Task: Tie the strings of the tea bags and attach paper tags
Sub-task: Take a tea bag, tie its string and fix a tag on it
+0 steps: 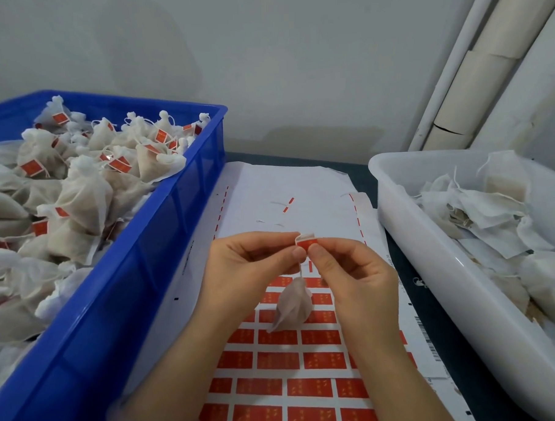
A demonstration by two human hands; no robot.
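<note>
Tag-fixing is the step you are on, as far as I can judge. Your left hand (250, 268) and right hand (346, 277) meet above the sticker sheet (286, 359), each with thumb and forefinger closed on a small red paper tag (306, 241), the other fingers loosely curled. The tag looks folded over the top of the string (301, 269), its white backing showing along the upper edge. One tea bag (291, 305) hangs free below on that string, clear of the sheet.

To your left the blue crate (162, 234) holds bags that already carry red tags; to your right the white tub (430, 251) holds bags with no tags that I can see.

What the next move calls for, in my view: press the two halves of the tag flat against each other with the string caught in the fold, edges lined up so no sticky side is left showing. Whether the string is already knotted I cannot tell. Once the tag holds, the bag likely belongs in the blue crate.
</note>
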